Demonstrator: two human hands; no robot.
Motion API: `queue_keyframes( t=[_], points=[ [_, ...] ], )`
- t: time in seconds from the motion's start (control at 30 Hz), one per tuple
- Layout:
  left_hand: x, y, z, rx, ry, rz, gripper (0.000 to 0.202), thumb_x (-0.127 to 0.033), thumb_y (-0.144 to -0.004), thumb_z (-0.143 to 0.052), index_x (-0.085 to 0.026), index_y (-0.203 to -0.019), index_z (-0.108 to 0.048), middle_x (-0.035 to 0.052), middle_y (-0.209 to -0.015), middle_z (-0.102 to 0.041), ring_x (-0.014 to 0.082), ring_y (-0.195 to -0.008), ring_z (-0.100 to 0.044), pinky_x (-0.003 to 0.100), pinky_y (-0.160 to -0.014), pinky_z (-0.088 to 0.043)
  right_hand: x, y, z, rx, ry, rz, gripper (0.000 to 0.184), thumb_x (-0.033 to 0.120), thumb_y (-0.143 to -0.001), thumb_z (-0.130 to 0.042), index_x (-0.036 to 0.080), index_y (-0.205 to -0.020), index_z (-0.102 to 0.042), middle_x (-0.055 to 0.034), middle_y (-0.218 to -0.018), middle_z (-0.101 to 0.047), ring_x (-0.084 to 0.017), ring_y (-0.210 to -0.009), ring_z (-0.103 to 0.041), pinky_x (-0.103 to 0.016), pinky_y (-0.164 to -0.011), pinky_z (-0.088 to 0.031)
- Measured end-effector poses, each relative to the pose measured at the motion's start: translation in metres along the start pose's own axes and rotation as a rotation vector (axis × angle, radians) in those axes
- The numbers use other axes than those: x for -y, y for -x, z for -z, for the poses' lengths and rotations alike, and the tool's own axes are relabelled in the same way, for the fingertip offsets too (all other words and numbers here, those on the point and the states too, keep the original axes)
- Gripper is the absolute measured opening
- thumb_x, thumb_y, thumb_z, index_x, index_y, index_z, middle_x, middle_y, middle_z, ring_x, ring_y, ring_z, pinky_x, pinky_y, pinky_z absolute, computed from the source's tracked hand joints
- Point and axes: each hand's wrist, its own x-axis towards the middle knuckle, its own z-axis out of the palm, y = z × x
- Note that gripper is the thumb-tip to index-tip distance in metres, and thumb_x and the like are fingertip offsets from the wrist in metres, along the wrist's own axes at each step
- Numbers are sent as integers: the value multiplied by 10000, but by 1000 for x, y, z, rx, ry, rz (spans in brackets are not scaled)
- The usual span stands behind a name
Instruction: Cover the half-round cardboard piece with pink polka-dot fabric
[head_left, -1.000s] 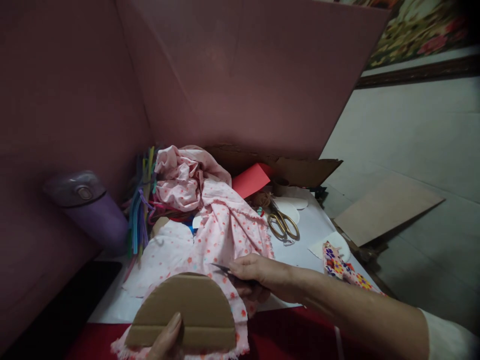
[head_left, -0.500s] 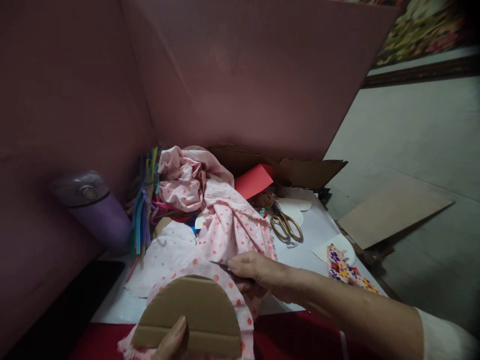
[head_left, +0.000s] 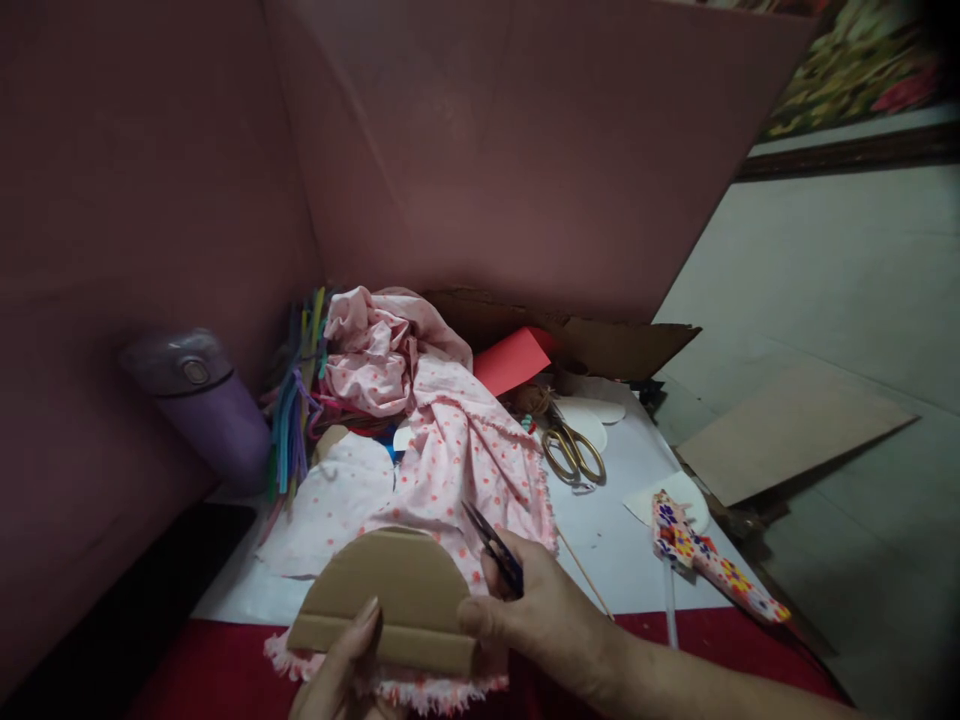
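My left hand (head_left: 341, 665) grips the lower edge of a brown cardboard half-circle (head_left: 390, 580), thumb on top, its other fingers mostly hidden below. Pink dotted cloth (head_left: 480, 450) lies under the cardboard, and its frayed edge shows along the bottom. In my right hand (head_left: 559, 615) is a small dark pair of snips (head_left: 495, 550), blades pointing up and to the left. The right thumb also rests on the cardboard's right side. Beyond the hands the cloth runs back into a crumpled heap.
Gold-handled scissors (head_left: 574, 452) lie on white paper (head_left: 622, 560), near a red card (head_left: 512, 362). A purple bottle (head_left: 214, 420) and colourful pipe cleaners (head_left: 289, 430) stand at left. A flower-patterned piece (head_left: 712, 560) and a thin stick (head_left: 585, 575) lie at right.
My right hand has drawn nearer and turned, its snips now pointing more upward and its thumb on the cardboard. The cardboard and cloth have shifted slightly right and tilted.
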Motion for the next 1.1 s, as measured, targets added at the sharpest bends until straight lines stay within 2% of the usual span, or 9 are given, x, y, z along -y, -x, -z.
queue_keyframes(
  t=[0.1,0.23,0.37,0.47,0.63,0.73,0.9,1.0,1.1],
  points=[
    [4,3,-3,7,14,23,616,-105,-761,-630,-257,-1343,-493,48,-976,-767,310,-1039,-646,428,-943,-489,-7,3,-10,-124,14,-11,426,406,-619,-785,196,-683,-420,61,-627,-406,-101,-586,-358,-209,-506,-305],
    [7,5,-4,42,14,77,587,-70,-762,-625,-157,-1329,-495,89,-946,-769,322,-959,-681,469,-908,-499,-12,5,-17,-133,-55,-8,380,344,-617,-769,196,-715,-433,40,-676,-456,-121,-621,-428,-224,-549,-367],
    [8,3,2,125,65,153,541,-133,-783,-624,-116,-1313,-514,117,-962,-763,326,-958,-680,469,-919,-482,-10,9,-23,-136,-177,-5,358,288,-590,-762,200,-698,-432,23,-684,-499,-138,-650,-447,-242,-586,-394],
    [5,1,8,136,127,167,499,-131,-780,-615,-128,-1276,-565,124,-974,-760,330,-1004,-660,476,-957,-448,-16,11,-26,-110,-265,-42,411,331,-548,-792,210,-698,-429,23,-668,-504,-149,-632,-467,-253,-581,-407],
    [-1,-1,9,143,281,54,401,-105,-774,-590,-182,-1159,-670,102,-976,-763,329,-1044,-641,466,-994,-415,-43,9,-30,-154,-215,-95,503,465,-476,-822,218,-728,-464,8,-666,-522,-197,-655,-527,-289,-596,-440],
    [1,1,5,131,209,15,451,-59,-766,-599,-161,-1203,-635,108,-957,-766,323,-1010,-659,475,-984,-427,-52,9,-35,-179,-216,-84,506,512,-503,-802,214,-744,-472,-16,-703,-559,-216,-692,-551,-307,-622,-456],
    [5,6,-2,55,94,5,508,-50,-768,-608,-72,-1271,-544,129,-896,-772,327,-931,-689,499,-923,-482,-51,11,-45,-199,-279,-72,548,545,-498,-798,210,-791,-477,-18,-733,-572,-221,-714,-560,-325,-667,-464],
    [4,6,-4,37,15,11,501,-101,-778,-624,-33,-1265,-531,149,-886,-769,343,-912,-690,506,-878,-515,-48,11,-43,-179,-173,-38,546,577,-509,-784,207,-748,-462,2,-696,-532,-189,-687,-514,-291,-639,-437],
    [-1,2,-2,-2,-18,-48,498,-53,-774,-605,-60,-1266,-529,129,-870,-773,315,-888,-702,487,-867,-528,-46,9,-31,-151,5,-36,532,677,-625,-663,204,-683,-426,31,-624,-449,-137,-602,-434,-249,-564,-379]
  ],
)
